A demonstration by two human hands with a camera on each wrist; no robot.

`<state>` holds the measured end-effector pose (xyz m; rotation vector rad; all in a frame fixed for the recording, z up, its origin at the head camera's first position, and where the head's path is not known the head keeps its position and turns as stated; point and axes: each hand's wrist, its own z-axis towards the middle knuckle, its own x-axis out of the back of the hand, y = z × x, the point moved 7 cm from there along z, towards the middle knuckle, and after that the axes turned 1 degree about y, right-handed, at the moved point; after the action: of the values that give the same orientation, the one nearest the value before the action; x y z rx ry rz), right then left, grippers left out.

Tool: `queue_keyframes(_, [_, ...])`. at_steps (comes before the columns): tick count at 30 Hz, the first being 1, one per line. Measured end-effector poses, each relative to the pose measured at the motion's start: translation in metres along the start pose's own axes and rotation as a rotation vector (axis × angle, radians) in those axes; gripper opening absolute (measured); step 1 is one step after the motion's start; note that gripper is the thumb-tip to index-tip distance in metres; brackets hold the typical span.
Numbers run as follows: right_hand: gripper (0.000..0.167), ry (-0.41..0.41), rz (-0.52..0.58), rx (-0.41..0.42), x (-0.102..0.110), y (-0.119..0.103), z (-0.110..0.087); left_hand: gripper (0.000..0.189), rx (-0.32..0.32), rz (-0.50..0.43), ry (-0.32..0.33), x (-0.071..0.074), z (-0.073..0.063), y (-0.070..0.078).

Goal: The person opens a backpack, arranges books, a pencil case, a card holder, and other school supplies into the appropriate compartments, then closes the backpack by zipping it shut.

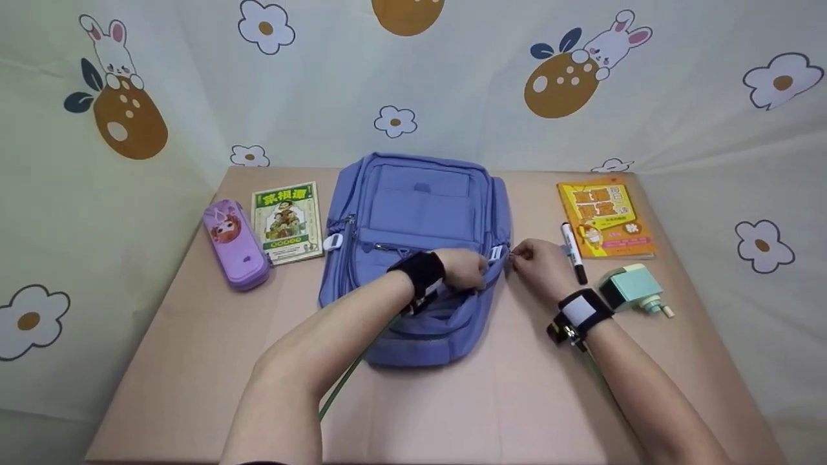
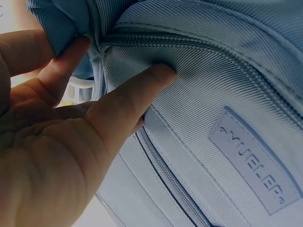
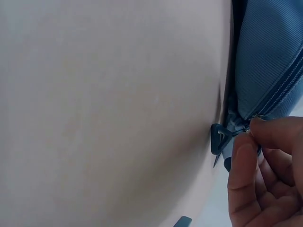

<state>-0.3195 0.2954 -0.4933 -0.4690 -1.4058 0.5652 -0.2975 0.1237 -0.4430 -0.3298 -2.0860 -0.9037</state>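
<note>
A blue-purple backpack lies flat on the table, its front pockets facing up. Across its lower right part reaches my left hand. In the left wrist view the left hand grips a fold of the bag's side fabric with its fingers, and its thumb lies on the front panel near the YUELER label. My right hand is at the bag's right edge. Its thumb and index finger pinch a small zipper pull at the end of a side zipper; the fingertips hide most of the pull.
Left of the bag lie a purple pencil case and a green-covered book. On the right are a yellow-orange book, a marker and a mint-green pencil sharpener, close to my right wrist. A patterned cloth hangs behind the table.
</note>
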Motion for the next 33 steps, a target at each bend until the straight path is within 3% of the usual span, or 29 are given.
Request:
queue_keyframes(6, [0.006, 0.001, 0.0, -0.009, -0.005, 0.003, -0.007, 0.025, 0.009, -0.01, -0.026, -0.008, 0.0, -0.002])
queue_keyframes(13, [0.005, -0.006, -0.026, 0.015, 0.002, -0.003, -0.008, 0.022, 0.045, -0.029, -0.028, -0.007, 0.003, -0.004])
queue_keyframes(20, [0.007, -0.019, -0.058, 0.051, 0.011, -0.009, -0.012, 0.02, 0.022, 0.045, -0.014, -0.003, 0.003, 0.001])
queue_keyframes(24, [0.007, -0.049, -0.042, 0.04, 0.011, -0.012, -0.014, 0.019, 0.045, 0.03, -0.018, -0.003, 0.002, -0.001])
queue_keyframes(33, [0.007, -0.061, -0.03, 0.027, 0.013, -0.016, -0.024, 0.02, 0.002, 0.088, -0.003, -0.003, 0.0, 0.004])
